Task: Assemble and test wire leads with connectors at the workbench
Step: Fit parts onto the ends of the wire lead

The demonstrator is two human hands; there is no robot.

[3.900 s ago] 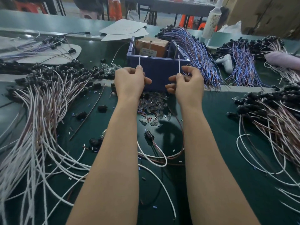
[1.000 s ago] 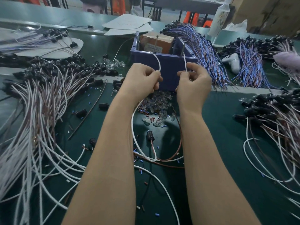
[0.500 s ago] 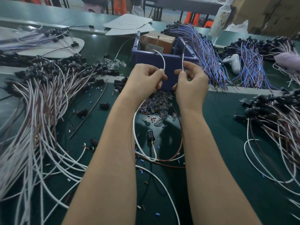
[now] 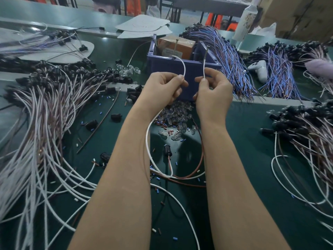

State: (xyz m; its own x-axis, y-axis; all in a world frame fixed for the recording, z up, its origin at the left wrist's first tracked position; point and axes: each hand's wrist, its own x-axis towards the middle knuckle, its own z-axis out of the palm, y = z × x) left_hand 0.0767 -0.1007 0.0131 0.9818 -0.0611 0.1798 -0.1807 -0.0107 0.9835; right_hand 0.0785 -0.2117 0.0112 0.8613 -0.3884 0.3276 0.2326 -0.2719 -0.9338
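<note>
Dark green counter lies under both arms, with loose wires all around. Below the fingers sits a small black round plug. A thin white wire loops up from it. The left hand pinches this wire. The right hand pinches a second thin pale wire. Both wire ends rise to the blue plastic box just past the fingers.

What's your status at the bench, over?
Left hand pinching white wire, arced to blue bin rim. Right hand pinching second wire end, up at metal pin. Nothing blocking either.
</note>
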